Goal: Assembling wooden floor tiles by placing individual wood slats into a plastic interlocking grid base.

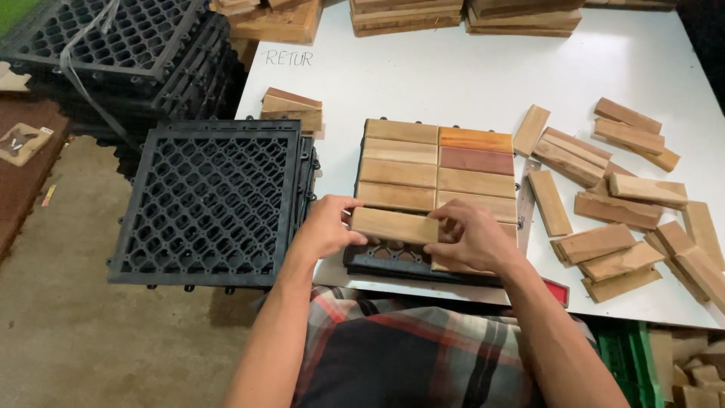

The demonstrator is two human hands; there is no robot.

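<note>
We are holding a pale wooden slat (394,225) between both hands, each one closed on an end: our left hand (328,225) is gripping its left end, and our right hand (472,238) is pinching its right end with the fingers curled over the top edge. The slat is lying level over the near left corner of a black plastic grid tile (393,261), where the open lattice is still showing under it. The rest of that tile is carrying two columns of fitted slats (436,170), most of them pale, two at the upper right orange and reddish. The tile is sitting on the white counter (423,75). Well to the right, loose slats (619,204) are lying scattered on the counter. To the left, a stack of bare black grid tiles (211,200) is jutting past the counter edge, and more are piled behind it (121,45)
</note>
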